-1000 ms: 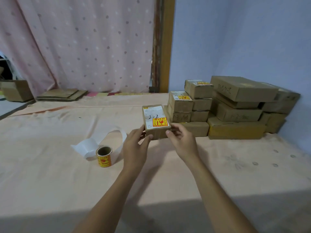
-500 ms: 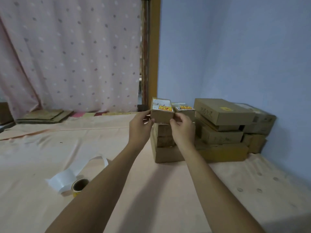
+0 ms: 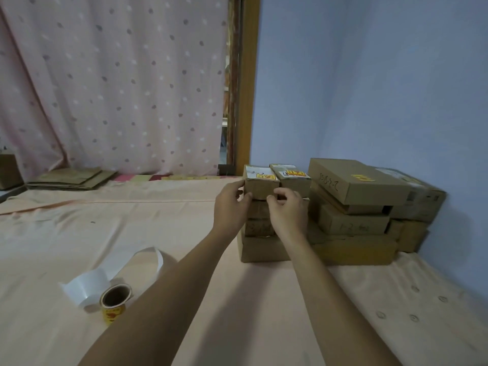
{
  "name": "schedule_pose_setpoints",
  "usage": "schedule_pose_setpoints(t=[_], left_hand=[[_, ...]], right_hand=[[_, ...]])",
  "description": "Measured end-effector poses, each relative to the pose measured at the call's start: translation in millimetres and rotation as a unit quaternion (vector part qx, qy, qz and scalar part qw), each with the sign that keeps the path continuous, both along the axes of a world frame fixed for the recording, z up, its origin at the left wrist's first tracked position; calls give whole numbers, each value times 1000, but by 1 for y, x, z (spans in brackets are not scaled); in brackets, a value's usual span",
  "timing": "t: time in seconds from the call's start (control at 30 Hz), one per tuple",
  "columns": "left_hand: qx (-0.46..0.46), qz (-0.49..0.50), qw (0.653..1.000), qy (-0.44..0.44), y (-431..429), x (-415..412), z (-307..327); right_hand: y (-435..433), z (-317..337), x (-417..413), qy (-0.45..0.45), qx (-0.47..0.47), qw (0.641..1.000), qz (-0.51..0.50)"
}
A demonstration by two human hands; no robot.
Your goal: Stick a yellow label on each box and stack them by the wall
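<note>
Now the stacking step is in hand. Behind the pile of boxes (image 3: 343, 223) stands the blue wall (image 3: 369, 88), and the pile rests on a peach sheet (image 3: 79, 233), maybe a bed or a tabletop, I cannot tell which. On the right part of the pile lies a wide flat box (image 3: 359, 184) with a yellow label. At the left end of the pile, on its top, sits the small box (image 3: 261, 182), its own yellow label facing up, just beside another labelled box (image 3: 291, 178). The left hand (image 3: 231, 210) and the right hand (image 3: 286, 211) hold this small box, fingers pinching its front lower corners. In front of the pile, far to the left, lies the label roll (image 3: 115, 303) with loose white backing paper (image 3: 105, 276). Next, I think, the hands must let go gently so the column stays straight.
</note>
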State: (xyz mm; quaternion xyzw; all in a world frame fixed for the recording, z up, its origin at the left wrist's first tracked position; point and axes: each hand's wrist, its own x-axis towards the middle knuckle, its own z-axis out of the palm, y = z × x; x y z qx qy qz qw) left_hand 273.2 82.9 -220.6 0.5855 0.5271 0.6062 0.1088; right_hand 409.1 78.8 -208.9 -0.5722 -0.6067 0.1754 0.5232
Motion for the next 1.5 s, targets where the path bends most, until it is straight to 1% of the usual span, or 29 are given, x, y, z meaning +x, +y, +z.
schedule_pose_setpoints(t=[0.27,0.47,0.57,0.7,0.83,1.17,1.23,1.33,1.43,1.5], left_hand=[[-38,5,999,20,6,10,-2],[-62,-11,998,25,9,10,-1],[-65,-16,997,30,6,11,-1],[-83,-8,996,36,-6,6,-4],[-97,17,991,87,-21,-9,-6],[-129,45,968,208,-66,-37,-6],[-136,57,960,238,-75,-47,-10],[-146,97,946,273,-92,-69,-8],[-165,129,921,328,-111,-96,7],[-177,152,902,364,-122,-113,25]], right_hand=[[-1,-3,4,-3,-21,999,32],[-9,-13,5,-5,-42,996,84],[-15,-16,3,-5,-55,994,93],[-26,-20,-1,-44,-54,994,90],[-37,-21,-7,-62,-33,995,64],[-71,-17,-37,-104,-40,987,117],[-78,-19,-45,-129,-52,982,127],[-86,-17,-60,-200,-80,966,146],[-91,-6,-77,-268,-88,947,154],[-94,9,-87,-288,-86,941,154]])
